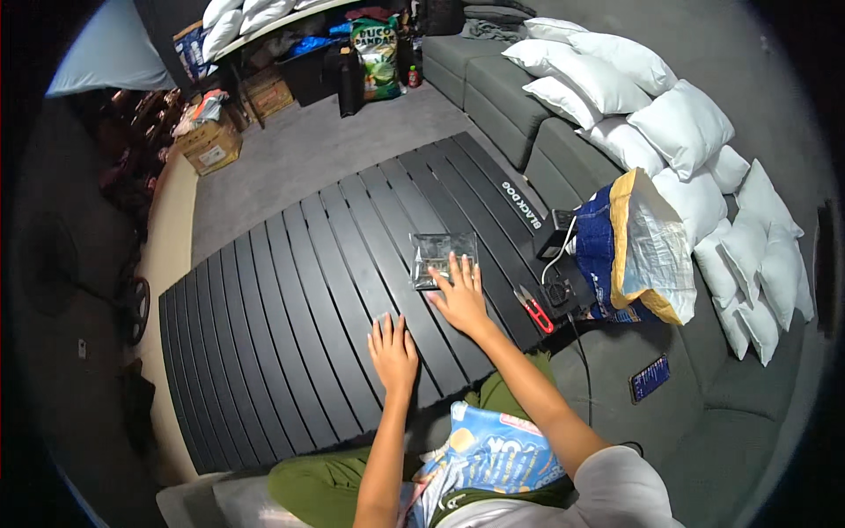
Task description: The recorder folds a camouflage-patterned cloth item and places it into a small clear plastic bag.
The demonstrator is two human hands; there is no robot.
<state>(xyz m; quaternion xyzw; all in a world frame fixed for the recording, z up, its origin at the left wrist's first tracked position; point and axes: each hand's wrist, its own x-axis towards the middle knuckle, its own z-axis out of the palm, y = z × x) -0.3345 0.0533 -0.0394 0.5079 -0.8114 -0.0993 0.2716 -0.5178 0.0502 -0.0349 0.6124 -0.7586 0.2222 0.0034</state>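
Note:
My left hand (393, 355) lies flat on the black slatted table (290, 290), its fingers a little spread and nothing in it. Farther right, my right hand (461, 301) rests with stretched fingers on a flat, square, shiny clear plastic packet (431, 246). My fingertips touch the packet's near half and partly cover it; what is inside cannot be made out. To the right of that hand, a pair of red-handled snips (536, 313) lies near the table's right edge.
A black power adapter (553, 234) with cables sits at the table's right edge, beside an open blue and yellow sack (623, 246). White pillows (682, 128) pile on the grey sofa (506, 92). A phone (650, 378) lies on the seat. A cardboard box (208, 148) stands far left.

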